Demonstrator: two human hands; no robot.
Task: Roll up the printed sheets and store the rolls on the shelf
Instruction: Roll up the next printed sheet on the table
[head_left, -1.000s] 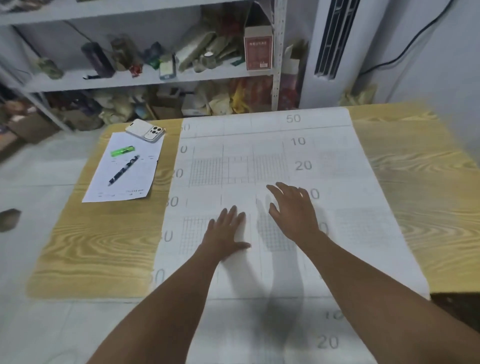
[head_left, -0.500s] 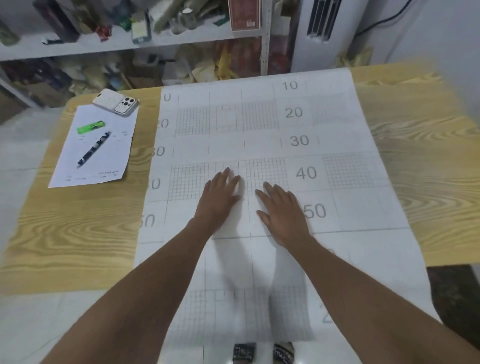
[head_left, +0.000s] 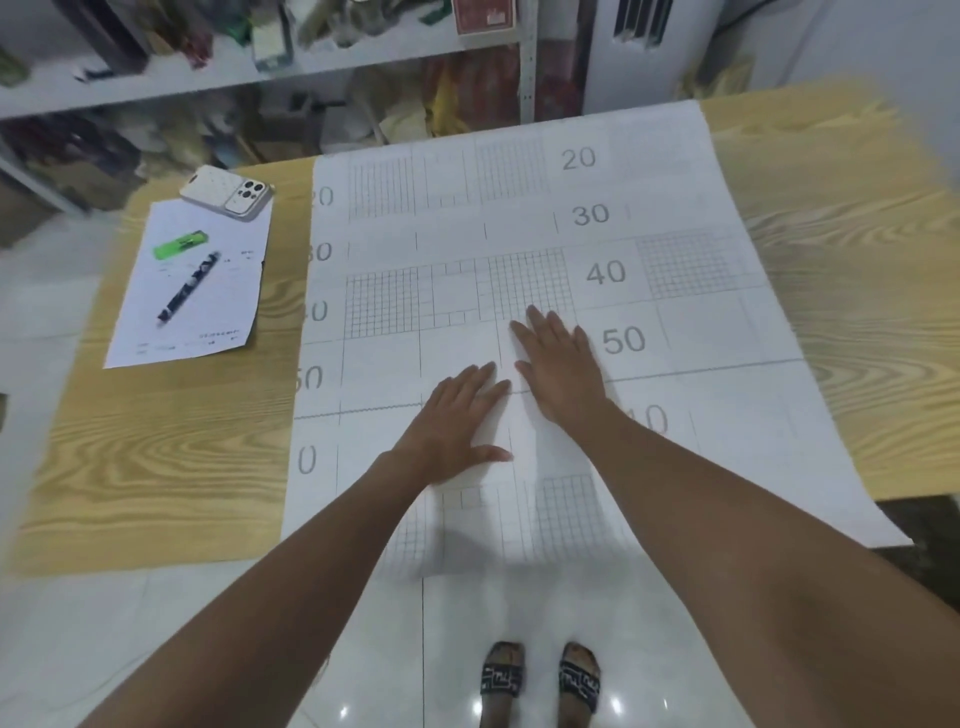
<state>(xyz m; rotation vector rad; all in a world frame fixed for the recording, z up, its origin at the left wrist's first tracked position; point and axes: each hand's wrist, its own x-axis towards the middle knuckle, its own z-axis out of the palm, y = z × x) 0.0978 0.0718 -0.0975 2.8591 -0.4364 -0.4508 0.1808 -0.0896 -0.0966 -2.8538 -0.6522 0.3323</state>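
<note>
So we've got both palms down on the big printed sheet (head_left: 717, 405), which lies unrolled along the wooden table (head_left: 156, 441), with its near end hanging over the front edge toward our feet. Our left hand (head_left: 452, 426) is flat on the paper, fingers straight and thumb stuck out to the side, gripping nothing. Our right hand (head_left: 561, 364) is just beside it and a bit further up the sheet, also flat with fingers spread, next to the printed "50". Off to the left on the table there's a small paper (head_left: 218, 317) with a green highlighter (head_left: 181, 244) and a dark pen (head_left: 188, 286) lying on it, and a phone (head_left: 227, 193) face down across its top corner. The shelf (head_left: 208, 78) stands behind the table, packed with blurry clutter we can't make out
</note>
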